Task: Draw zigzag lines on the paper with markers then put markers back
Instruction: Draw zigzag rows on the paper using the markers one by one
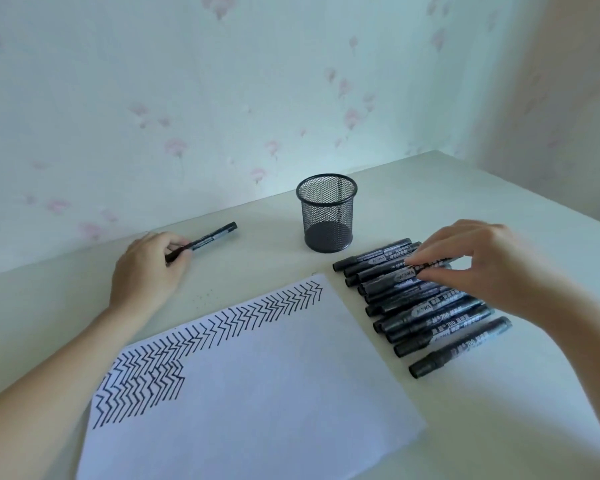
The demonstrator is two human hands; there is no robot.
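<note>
Left hand (146, 268) grips a pen (201, 241) left of the cup (326, 213); right hand (465, 261) pinches a marker (388, 282) right of the cup.

Open tabletop (264, 244) between the left hand (146, 268) and the mesh cup (326, 213), easy passage there. The cup's mouth stands unblocked. Right side's crowded: the marker row (426, 310) lies packed just beside the paper (257, 393), right hand (482, 261) over it.

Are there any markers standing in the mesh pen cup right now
No, the mesh cup holds nothing; the markers lie on the desk beside the paper.
</note>
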